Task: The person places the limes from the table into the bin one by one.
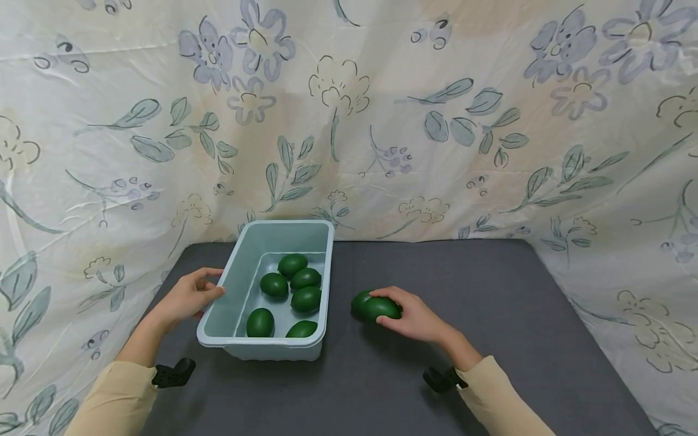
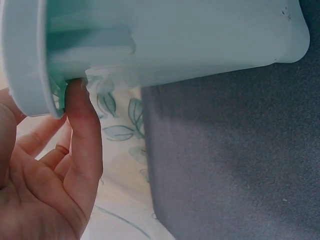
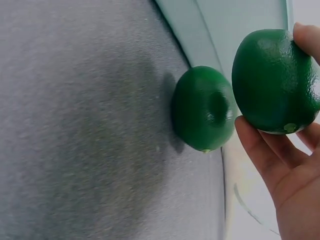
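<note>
My right hand holds a dark green lime between thumb and fingers, above the dark tabletop. Just beyond it a second lime lies on the table, partly hidden in the head view; the right wrist view shows this lime apart from the held one. To the left stands a pale blue-green plastic tub with several limes on its floor. My left hand pinches the tub's left rim, one finger hooked up under the lip.
A dark grey cloth surface covers the table. Behind it and at both sides hangs a floral-patterned curtain. Black straps with small devices sit on both wrists.
</note>
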Demonstrator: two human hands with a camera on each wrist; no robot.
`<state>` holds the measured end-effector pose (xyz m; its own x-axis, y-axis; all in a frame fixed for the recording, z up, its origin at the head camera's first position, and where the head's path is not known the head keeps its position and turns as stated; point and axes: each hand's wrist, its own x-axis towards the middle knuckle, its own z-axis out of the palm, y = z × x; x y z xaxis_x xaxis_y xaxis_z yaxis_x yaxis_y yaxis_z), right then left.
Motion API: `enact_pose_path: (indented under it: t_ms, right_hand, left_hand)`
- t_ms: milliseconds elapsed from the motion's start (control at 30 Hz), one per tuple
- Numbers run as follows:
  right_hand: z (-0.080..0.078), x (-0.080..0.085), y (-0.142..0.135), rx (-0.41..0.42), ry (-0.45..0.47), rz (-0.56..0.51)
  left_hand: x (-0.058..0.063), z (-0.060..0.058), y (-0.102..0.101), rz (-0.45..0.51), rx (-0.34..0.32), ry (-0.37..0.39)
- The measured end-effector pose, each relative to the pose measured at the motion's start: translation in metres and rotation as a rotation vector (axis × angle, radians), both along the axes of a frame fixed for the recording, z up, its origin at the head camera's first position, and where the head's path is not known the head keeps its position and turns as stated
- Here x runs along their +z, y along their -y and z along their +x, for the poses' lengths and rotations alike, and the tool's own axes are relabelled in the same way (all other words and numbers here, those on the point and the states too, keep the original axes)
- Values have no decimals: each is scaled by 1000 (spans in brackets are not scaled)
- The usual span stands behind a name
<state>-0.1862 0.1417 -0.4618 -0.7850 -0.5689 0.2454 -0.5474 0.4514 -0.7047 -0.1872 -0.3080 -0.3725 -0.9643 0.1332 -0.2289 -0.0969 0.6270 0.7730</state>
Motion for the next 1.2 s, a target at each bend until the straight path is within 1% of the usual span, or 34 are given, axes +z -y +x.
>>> enact_pose_path:
  t_ms: [200,433,700,1200]
  right_hand:
    - [-6,10,5,-5,16,-20]
    - [-12,22,11,-21,8,8]
    - [-20,44,24,-7,-41,12]
    - [-34,77,54,13,-37,0]
  left_hand:
    - [-1,-1,1,-6,5,1]
    - [0,-1,1,-9,0,-2]
    - [0,-1,0,-30,3,-1]
    - [0,0,1,-11,-4,-9]
